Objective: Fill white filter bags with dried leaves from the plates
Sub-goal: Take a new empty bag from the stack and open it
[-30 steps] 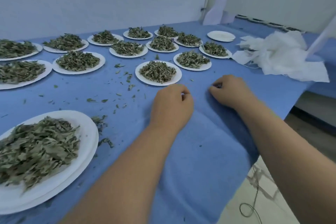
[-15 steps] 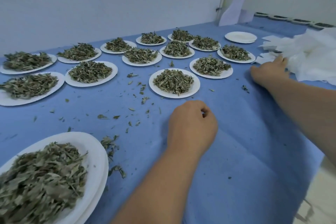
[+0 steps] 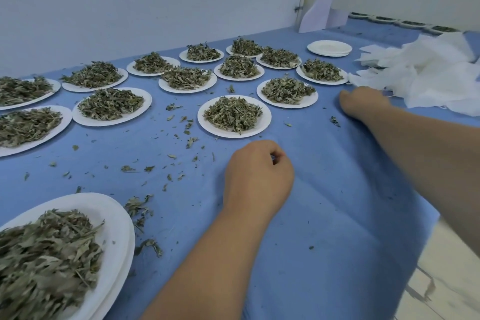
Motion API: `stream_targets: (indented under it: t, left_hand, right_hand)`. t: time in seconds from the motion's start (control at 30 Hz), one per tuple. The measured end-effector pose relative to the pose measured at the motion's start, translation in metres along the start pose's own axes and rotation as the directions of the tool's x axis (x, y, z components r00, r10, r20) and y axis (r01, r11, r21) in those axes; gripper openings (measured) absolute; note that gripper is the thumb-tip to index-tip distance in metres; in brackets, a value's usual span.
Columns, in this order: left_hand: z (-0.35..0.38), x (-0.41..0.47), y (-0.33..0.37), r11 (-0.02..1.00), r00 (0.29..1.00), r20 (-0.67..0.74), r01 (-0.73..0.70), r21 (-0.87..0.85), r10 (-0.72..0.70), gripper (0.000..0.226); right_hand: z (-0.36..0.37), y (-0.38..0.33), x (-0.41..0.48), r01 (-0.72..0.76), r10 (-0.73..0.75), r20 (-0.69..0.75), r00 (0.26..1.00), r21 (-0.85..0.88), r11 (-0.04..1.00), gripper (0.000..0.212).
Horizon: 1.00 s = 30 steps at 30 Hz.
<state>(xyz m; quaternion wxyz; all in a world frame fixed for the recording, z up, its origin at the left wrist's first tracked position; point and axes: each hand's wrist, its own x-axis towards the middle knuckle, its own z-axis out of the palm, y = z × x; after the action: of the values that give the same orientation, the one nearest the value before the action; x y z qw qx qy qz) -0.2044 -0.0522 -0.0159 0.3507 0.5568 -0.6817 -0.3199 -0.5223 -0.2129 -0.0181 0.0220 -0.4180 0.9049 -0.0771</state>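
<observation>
Several white paper plates heaped with dried green leaves cover the blue cloth; the nearest middle one (image 3: 233,115) lies just beyond my left hand (image 3: 257,176). That hand rests on the cloth as a fist, fingers curled under, with nothing visible in it. A loose pile of white filter bags (image 3: 428,78) lies at the far right. My right hand (image 3: 363,102) reaches to the pile's near edge and touches it; its fingers are hidden behind the back of the hand. A large plate of leaves (image 3: 114,218) sits at the near left.
A stack of empty white plates (image 3: 329,48) stands behind the filled ones. Leaf crumbs (image 3: 181,127) are scattered over the blue cloth (image 3: 324,215), which hangs over the table's right edge. White walls close in the back, and a folded white sheet (image 3: 320,5) leans in the corner.
My right hand left the cloth beside the left hand and went out to the right to the filter bag pile. The left hand stayed as a fist on the cloth.
</observation>
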Motion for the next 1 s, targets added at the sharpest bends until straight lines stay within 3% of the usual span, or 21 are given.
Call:
stream_targets:
  t: [0.3,0.43,0.57,0.67,0.73,0.77,0.87,1.0]
  left_hand:
    - [0.000,-0.001,0.002,1.000,1.000,-0.013,-0.014,0.010,0.014,0.024]
    - [0.002,0.001,-0.002,1.000,1.000,-0.012,-0.016,-0.004,0.016,0.026]
    - [0.003,0.003,-0.005,0.999,1.000,-0.017,-0.024,-0.023,0.024,0.024]
    - [0.003,0.003,-0.004,0.995,0.999,-0.041,-0.026,-0.092,0.023,0.021]
    - [-0.003,0.003,0.000,0.977,0.994,-0.107,-0.026,-0.212,0.003,0.024]
    - [-0.009,0.004,0.005,0.954,0.988,-0.151,-0.027,-0.300,-0.019,0.027]
    - [-0.044,0.007,0.027,0.807,0.956,-0.261,-0.048,-0.588,-0.133,0.022]
    - [-0.114,0.001,0.039,0.675,0.941,-0.219,0.012,-0.738,-0.257,0.005]
  right_hand:
    - [-0.001,-0.001,-0.034,0.077,-0.078,0.034,0.996,0.041,0.996,0.071]
    - [-0.008,-0.010,-0.065,0.082,-0.084,0.005,0.996,0.157,0.984,0.077]
    - [-0.019,-0.018,-0.114,0.314,-0.277,-0.169,0.946,0.258,0.914,0.061]
    - [-0.031,-0.031,-0.166,0.489,-0.348,-0.360,0.866,0.461,0.740,0.056]
    - [-0.040,-0.044,-0.200,0.554,-0.381,-0.402,0.833,0.610,0.566,0.053]
    - [-0.043,-0.051,-0.215,0.571,-0.411,-0.407,0.816,0.683,0.456,0.041]
    - [-0.055,-0.072,-0.255,0.575,-0.495,-0.456,0.740,0.810,0.113,0.013]
    - [-0.074,-0.103,-0.292,0.513,-0.554,-0.510,0.658,0.842,-0.165,0.014]
